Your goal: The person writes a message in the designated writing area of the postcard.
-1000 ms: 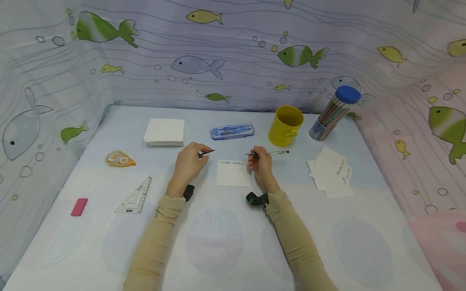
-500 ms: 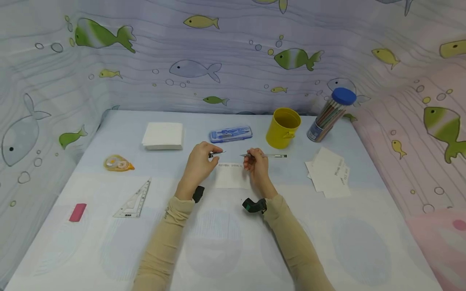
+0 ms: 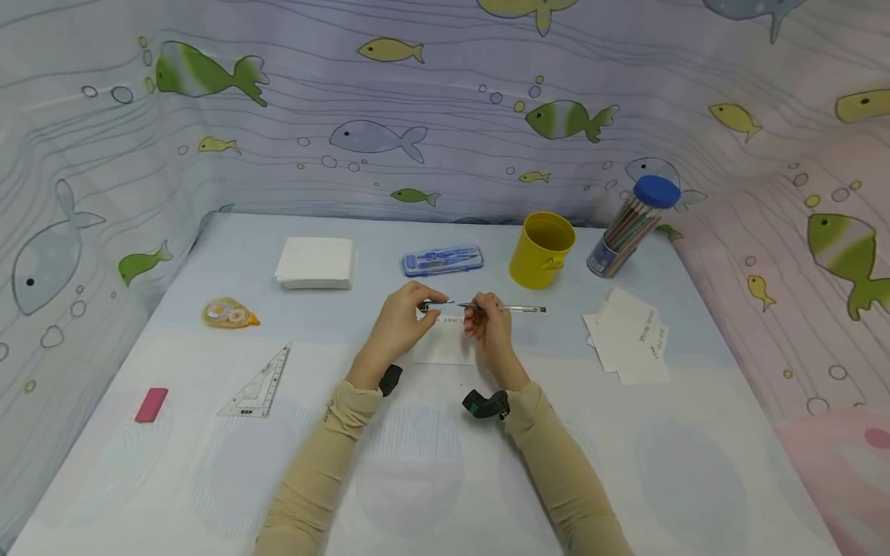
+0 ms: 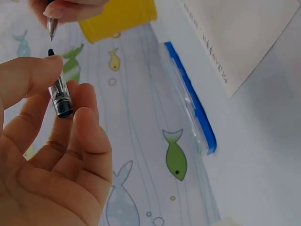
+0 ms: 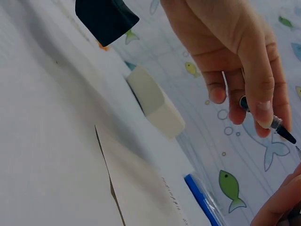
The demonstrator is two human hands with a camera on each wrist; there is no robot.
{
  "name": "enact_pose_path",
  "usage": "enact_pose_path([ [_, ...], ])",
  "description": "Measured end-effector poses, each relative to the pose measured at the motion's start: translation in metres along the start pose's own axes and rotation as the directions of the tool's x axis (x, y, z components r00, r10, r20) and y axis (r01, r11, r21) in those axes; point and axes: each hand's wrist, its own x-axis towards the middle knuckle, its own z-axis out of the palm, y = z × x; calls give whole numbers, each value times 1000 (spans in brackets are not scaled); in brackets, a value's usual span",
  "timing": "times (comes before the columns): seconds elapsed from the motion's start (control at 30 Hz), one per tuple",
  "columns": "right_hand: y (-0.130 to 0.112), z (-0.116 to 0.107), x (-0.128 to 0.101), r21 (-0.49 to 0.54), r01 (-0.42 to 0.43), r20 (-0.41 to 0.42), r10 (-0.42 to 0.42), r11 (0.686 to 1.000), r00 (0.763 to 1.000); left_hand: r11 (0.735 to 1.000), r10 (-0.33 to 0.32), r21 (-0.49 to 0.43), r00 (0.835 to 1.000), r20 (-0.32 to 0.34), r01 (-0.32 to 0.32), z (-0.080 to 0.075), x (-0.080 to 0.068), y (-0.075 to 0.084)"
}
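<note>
Above the small written card (image 3: 445,344) that lies in the middle of the table (image 3: 431,479), the person brings two pieces together: the left hand (image 3: 402,328) pinches the pen cap (image 4: 60,96) between thumb and fingers, and the right hand (image 3: 490,324) grips the pen (image 3: 511,309) near its front end, with the barrel pointing away to the right of the card. In the head view the cap and the tip (image 4: 51,33) are almost in one line and very near, but in the left wrist view I can see a small gap between them, so the cap is not yet on the pen. The card has one line of writing along its far edge, so I judge that the writing on this card is finished and closing the pen is the step in hand; what is left is to push the cap over the tip. To the right of the card, a loose pile of other cards (image 3: 629,336) lies, some with writing. Beyond the card stand a blue geometry case (image 3: 442,260) and a yellow cup (image 3: 541,251), and to the far left of the card a stack of blank paper (image 3: 315,262).
</note>
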Motion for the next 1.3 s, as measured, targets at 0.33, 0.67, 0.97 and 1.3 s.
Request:
enact_pose_path([
  [0.33,4,4,-2,-25,9,17,-8,1000,1000,993,-16,-119,1000,-15,14,7,-1,-2],
  [0.67,6,6,-2,-52,20,8,-20,998,1000,971,-116,-214,992,-39,105,12,2,0],
  [0.97,9,8,-3,-35,17,9,-17,999,1000,946,-183,-289,978,-99,148,19,0,1],
  [1.3,9,9,-4,-51,2,-3,-2,999,1000,895,-211,-423,969,-126,140,29,0,-1],
])
